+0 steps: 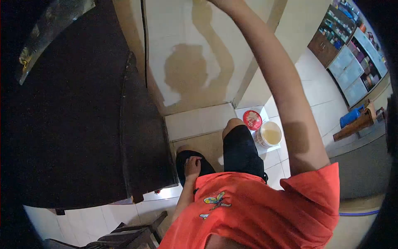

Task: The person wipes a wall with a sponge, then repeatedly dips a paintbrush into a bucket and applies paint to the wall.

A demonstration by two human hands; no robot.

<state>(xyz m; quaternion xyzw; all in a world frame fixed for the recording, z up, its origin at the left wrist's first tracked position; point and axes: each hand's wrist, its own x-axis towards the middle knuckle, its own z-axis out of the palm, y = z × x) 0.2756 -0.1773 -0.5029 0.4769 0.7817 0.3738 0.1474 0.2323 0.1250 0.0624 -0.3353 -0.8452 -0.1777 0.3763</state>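
Observation:
My left hand [192, 167] rests on the dark shorts [242, 149] over my left thigh, its fingers lying loosely on the cloth with nothing in them. My right arm stretches up to the pale wall [182, 29]. Only the edge of my right hand [210, 1] shows at the top of the view; its fingers are cut off, so what it holds, if anything, is hidden. Beside my right knee stands a white tub [271, 135] with pale yellowish liquid in it. A red lid [252, 120] lies close behind the tub.
A large dark wooden panel [74, 124] fills the left side. A dark chair [128, 236] stands at the lower left. Shelves and cabinets [352, 66] line the far right, with a blue item [350, 118] nearer. A low ledge [199, 122] runs below the wall.

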